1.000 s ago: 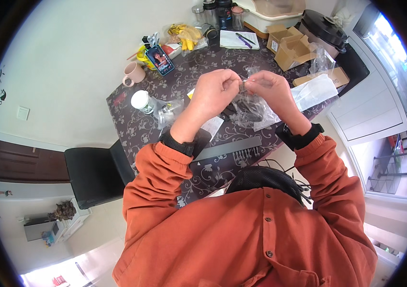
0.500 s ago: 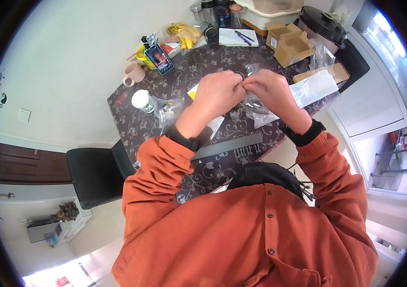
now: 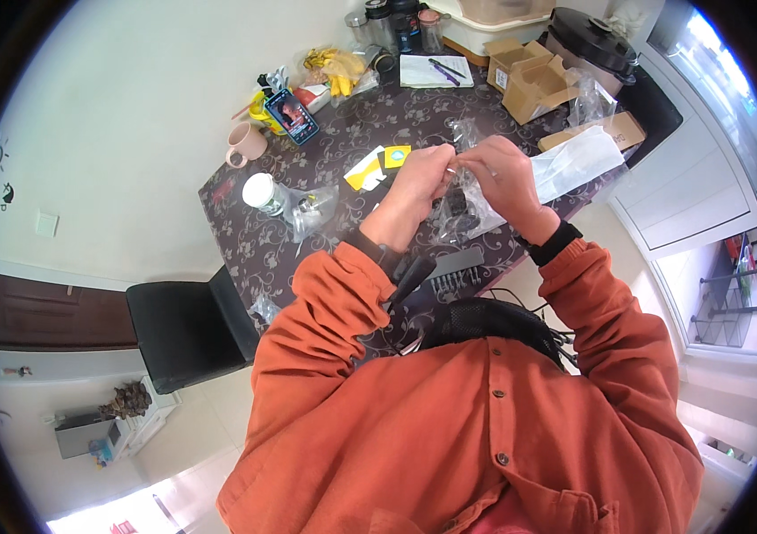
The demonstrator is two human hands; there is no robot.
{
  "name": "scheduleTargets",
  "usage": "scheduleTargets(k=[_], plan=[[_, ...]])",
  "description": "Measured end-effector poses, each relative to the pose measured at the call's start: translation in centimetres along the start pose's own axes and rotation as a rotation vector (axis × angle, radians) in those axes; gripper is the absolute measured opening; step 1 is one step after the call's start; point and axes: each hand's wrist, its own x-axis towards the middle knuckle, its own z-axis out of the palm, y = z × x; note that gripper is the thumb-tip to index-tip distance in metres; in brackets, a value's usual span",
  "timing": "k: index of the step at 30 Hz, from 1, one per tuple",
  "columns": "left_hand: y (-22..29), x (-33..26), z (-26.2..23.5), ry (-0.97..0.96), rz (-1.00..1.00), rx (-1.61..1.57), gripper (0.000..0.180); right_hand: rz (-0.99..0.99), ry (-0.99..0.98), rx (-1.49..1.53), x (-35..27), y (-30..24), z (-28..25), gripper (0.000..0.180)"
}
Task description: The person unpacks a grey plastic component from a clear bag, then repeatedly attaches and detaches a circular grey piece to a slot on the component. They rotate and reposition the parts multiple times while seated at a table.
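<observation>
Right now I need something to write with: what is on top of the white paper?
A black pen and a purple pen lie on the white paper. What lies beneath them is covered, so unseen.

Pinched piece (image 3: 451, 170) was too small to tell
Right of the smartphone (image 3: 292, 117), fingers (image 3: 478, 160) mostly hid it; farther back, the white bin (image 3: 484, 38) was cropped.
</observation>
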Motion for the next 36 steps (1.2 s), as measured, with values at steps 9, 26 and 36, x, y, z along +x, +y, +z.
scheduleTargets(k=[9, 26, 36], plan=[[1.2, -1.4, -1.0, -0.182, 0.111, 0.060, 0.017, 0.665, -0.194, 0.746, 0.3, 1.7, -2.7, 0.016], [0.5, -2.1, -0.4, 0.131, 0.876, 1.217, 0.010, 0.586, -0.281, 0.327, 0.6, 0.3, -1.2, 0.007], [-1.1, -0.6, -2.5, 0.101, 0.552, 0.888, 0.015, 0.145, -0.219, 0.101, 0.9, -1.1, 0.4, 0.004]])
